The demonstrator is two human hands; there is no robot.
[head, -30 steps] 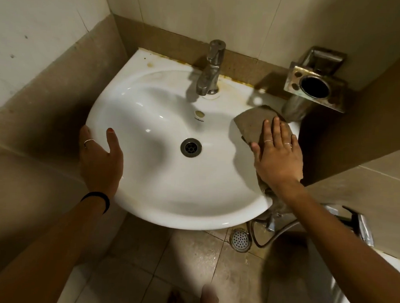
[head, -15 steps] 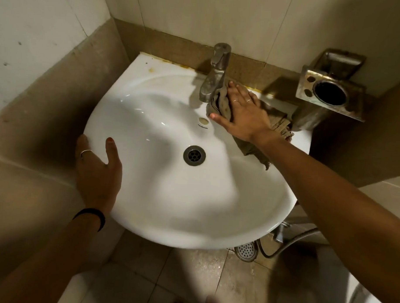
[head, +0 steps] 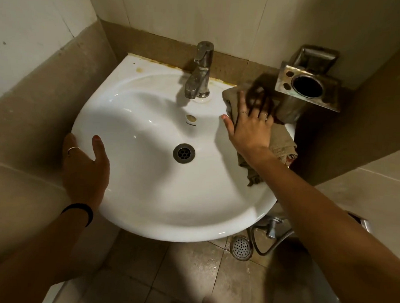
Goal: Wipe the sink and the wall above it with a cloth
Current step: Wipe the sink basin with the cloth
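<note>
Cloth (head: 282,140): on sink (head: 147,195) back-right rim, shifted rightward from tap (head: 200,72) since half a second ago. Right hand (head: 249,128) flat on it, fingers spread. Left hand (head: 85,167) open, gripping left rim.

Steel holder (head: 308,87); floor drain (head: 241,247).

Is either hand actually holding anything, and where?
The right hand presses flat on the middle of the cloth, pinning it to the sink rim rather than gripping it. The left hand only rests on the sink's left edge.
</note>
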